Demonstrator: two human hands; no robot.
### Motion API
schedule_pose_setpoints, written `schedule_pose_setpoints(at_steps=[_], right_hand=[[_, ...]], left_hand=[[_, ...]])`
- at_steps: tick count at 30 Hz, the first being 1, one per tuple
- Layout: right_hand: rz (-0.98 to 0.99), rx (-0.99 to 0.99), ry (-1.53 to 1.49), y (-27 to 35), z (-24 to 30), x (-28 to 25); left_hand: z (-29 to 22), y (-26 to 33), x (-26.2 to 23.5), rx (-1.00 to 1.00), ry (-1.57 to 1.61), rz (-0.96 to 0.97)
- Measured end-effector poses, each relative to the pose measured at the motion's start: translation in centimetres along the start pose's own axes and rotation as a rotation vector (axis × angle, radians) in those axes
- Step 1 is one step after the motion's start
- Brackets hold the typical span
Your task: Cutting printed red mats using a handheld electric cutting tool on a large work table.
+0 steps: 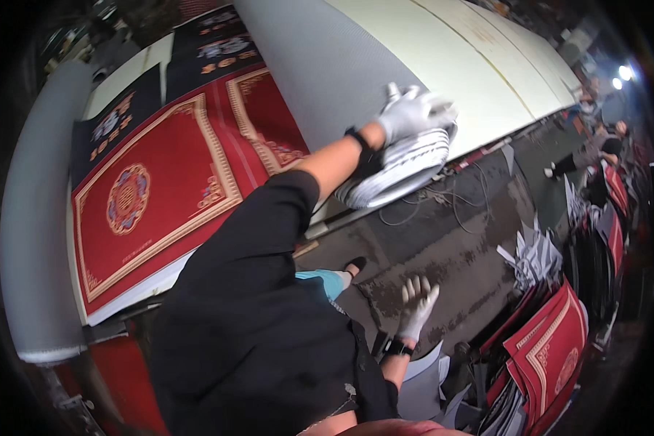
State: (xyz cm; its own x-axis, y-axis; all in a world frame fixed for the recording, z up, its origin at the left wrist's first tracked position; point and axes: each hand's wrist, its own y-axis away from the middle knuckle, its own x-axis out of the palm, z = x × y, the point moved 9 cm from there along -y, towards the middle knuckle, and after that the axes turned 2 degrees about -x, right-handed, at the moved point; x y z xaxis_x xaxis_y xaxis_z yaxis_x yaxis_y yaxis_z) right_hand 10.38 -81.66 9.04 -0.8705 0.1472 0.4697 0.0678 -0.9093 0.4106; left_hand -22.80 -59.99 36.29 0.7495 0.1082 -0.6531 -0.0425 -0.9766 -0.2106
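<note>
My left hand (413,115), in a white glove, reaches across and rests at the end of a large grey-backed roll (341,73). Its fingers look spread, though slightly blurred. Below that hand the roll's end (400,171) shows layered black and white edges. The roll lies over a long work table, next to flat red mats (152,196) with gold borders and a round motif. My right hand (418,305), also gloved, hangs in the air over the floor, fingers apart, holding nothing. Both wrists carry dark bands.
Another grey roll (43,218) stands along the table's left end. The pale table top (487,51) stretches away to the right. Stacked red mats (552,356) and grey-white scraps (534,258) lie at right. A loose cord (454,200) trails on the floor. Another person (596,149) is at far right.
</note>
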Motion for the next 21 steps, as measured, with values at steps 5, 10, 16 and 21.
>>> schedule_pose_setpoints(at_steps=[5,10,16,21], right_hand=[[0.008,0.023,0.119,-12.8,7.2,1.9],[-0.164,-0.127,0.157,-17.4,15.8,-6.1],[-0.395,0.085,0.018,-20.5,11.4,-19.2],[-0.412,0.185,0.046,-30.4,14.4,-20.2]], left_hand=[[-4.7,-12.9,4.1,0.324,0.459,0.014],[1.5,-6.3,3.6,0.218,-0.339,-0.673],[7.5,-16.7,21.7,0.191,-0.567,-0.374],[-6.4,-40.4,20.8,0.274,-0.504,-0.367]])
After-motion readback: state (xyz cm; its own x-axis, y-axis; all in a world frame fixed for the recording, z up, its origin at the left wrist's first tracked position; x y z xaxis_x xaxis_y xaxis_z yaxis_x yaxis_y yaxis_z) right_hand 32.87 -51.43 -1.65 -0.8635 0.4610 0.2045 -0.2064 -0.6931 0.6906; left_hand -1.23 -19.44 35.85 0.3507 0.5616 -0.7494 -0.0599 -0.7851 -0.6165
